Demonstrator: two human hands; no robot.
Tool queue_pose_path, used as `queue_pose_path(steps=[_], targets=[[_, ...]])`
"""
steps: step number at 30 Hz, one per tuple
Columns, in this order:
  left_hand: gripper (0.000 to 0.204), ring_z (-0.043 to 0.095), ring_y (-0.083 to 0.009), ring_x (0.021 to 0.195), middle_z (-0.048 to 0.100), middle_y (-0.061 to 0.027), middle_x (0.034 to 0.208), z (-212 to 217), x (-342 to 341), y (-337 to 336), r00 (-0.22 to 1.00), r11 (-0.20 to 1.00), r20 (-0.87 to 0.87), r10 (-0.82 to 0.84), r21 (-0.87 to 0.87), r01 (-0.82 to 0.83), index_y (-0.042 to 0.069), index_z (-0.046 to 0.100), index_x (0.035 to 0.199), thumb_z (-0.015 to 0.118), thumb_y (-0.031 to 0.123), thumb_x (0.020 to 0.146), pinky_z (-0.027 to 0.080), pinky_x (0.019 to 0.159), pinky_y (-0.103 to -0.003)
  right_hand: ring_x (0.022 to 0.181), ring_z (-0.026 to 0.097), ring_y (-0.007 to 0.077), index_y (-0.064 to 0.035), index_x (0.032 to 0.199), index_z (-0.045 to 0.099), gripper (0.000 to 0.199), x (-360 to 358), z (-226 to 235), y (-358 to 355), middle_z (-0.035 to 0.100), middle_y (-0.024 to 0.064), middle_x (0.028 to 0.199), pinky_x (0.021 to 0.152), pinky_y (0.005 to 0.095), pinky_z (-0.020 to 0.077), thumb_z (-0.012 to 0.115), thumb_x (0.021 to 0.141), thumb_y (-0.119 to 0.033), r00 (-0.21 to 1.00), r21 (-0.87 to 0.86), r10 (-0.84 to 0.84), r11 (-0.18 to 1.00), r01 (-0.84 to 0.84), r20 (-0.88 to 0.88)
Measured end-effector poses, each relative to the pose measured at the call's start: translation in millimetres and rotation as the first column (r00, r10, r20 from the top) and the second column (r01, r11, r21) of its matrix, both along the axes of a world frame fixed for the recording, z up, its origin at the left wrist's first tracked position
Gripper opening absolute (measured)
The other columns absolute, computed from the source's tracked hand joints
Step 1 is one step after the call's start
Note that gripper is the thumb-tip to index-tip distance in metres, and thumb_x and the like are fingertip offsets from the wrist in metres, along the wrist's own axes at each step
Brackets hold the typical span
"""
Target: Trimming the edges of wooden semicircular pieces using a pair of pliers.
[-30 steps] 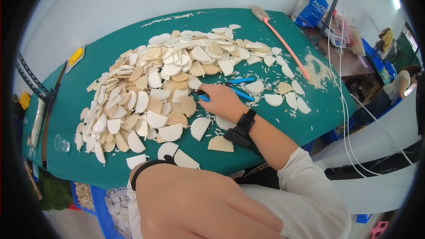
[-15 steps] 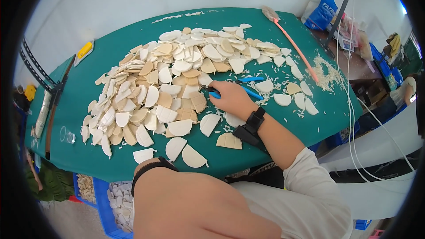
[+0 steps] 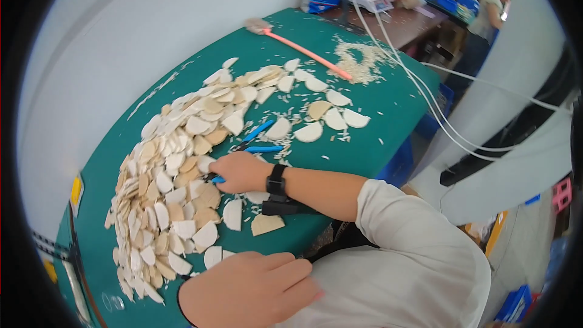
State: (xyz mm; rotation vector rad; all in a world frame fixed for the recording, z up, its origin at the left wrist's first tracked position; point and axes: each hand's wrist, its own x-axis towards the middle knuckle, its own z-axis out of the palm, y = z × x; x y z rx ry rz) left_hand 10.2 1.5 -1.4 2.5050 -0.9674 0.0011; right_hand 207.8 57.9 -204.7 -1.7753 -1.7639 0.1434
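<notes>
In my right hand (image 3: 243,172) is a small pair of blue-handled pliers (image 3: 217,179), mostly hidden by the fingers; their dark tip reaches the edge of a heap of flat half-round pieces (image 3: 176,161), white and beige. A second pair of blue-handled pliers (image 3: 265,149) lies with its handles apart just beyond that hand. My left hand (image 3: 255,288) is close in front of me at the table's near edge, back upward, fingers loosely bent and slightly apart. Nothing shows in it, though its palm is hidden. One beige half-round piece (image 3: 268,224) lies below my right wrist.
The green table (image 3: 364,152) carries scattered slivers and several loose half-rounds right of the pliers. A pink-handled brush (image 3: 310,56) lies beside a sliver pile (image 3: 361,61). White cables (image 3: 419,88) hang across the right side. A clear cup (image 3: 113,302) lies near left; another person (image 3: 486,18) stands far right.
My view has swung to the right and tilted. My left forearm has drawn back, so the left hand now shows. The right hand still holds its pliers at the heap.
</notes>
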Motion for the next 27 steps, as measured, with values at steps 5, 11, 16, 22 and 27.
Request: queue_pose_path(steps=[5, 11, 16, 22, 27], targets=[[0.036, 0.062, -0.0318, 0.081, 0.062, -0.0138, 0.097, 7.3, 18.3, -18.1, 0.995, 0.997, 0.065, 0.073, 0.025, -0.074, 0.005, 0.072, 0.108, 0.067, 0.003, 0.073, 0.051, 0.071, -0.039, 0.075, 0.068, 0.0405, -0.0053, 0.092, 0.065, 0.026, 4.3, -2.7, 2.2, 0.067, 0.018, 0.077, 0.063, 0.0513, 0.0524, 0.069, 0.078, -0.027, 1.0, 0.1, -0.008, 0.995, 0.006, 0.016], [0.022, 0.062, -0.0271, 0.076, 0.065, -0.0092, 0.09, 3.4, 26.2, 13.9, 0.975, 0.989, 0.199, -0.101, -0.085, 0.12, 0.007, 0.077, 0.093, 0.071, 0.011, 0.072, 0.05, 0.066, -0.037, 0.074, 0.066, 0.0414, -0.0038, 0.084, 0.065, 0.025, 9.5, -10.4, -0.5, 0.065, 0.018, 0.073, 0.062, 0.0526, 0.0496, 0.071, 0.072, -0.025, 0.999, 0.125, -0.023, 0.992, 0.026, -0.025], [0.021, 0.063, -0.0266, 0.076, 0.065, -0.009, 0.09, -14.4, 25.4, 27.1, 0.966, 0.97, 0.201, -0.164, -0.146, 0.195, 0.007, 0.076, 0.093, 0.071, 0.012, 0.074, 0.05, 0.067, -0.037, 0.072, 0.066, 0.0405, -0.0047, 0.084, 0.066, 0.026, -3.1, -8.6, 10.8, 0.066, 0.0173, 0.073, 0.06, 0.0516, 0.0488, 0.072, 0.071, -0.026, 1.0, 0.088, -0.013, 0.996, 0.013, 0.002], [0.019, 0.063, -0.0259, 0.077, 0.065, -0.0088, 0.089, -48.1, -4.5, 58.8, 0.976, 0.958, 0.209, -0.066, -0.261, 0.12, 0.007, 0.074, 0.093, 0.071, 0.013, 0.075, 0.051, 0.069, -0.037, 0.071, 0.066, 0.0394, -0.0042, 0.084, 0.066, 0.026, -3.4, -15.9, 13.0, 0.066, 0.0166, 0.072, 0.06, 0.0502, 0.0483, 0.073, 0.072, -0.026, 1.0, 0.096, -0.015, 0.995, 0.015, -0.007], [0.018, 0.063, -0.0253, 0.078, 0.065, -0.0087, 0.089, -63.0, -35.3, 86.1, 0.98, 0.947, 0.197, 0.01, -0.315, 0.054, 0.007, 0.073, 0.093, 0.07, 0.014, 0.076, 0.051, 0.07, -0.037, 0.071, 0.066, 0.0392, -0.0035, 0.085, 0.065, 0.029, -2.9, -13.0, 11.8, 0.065, 0.0157, 0.072, 0.06, 0.0511, 0.0478, 0.073, 0.074, -0.03, 1.0, 0.081, -0.022, 0.996, 0.022, 0.0]])
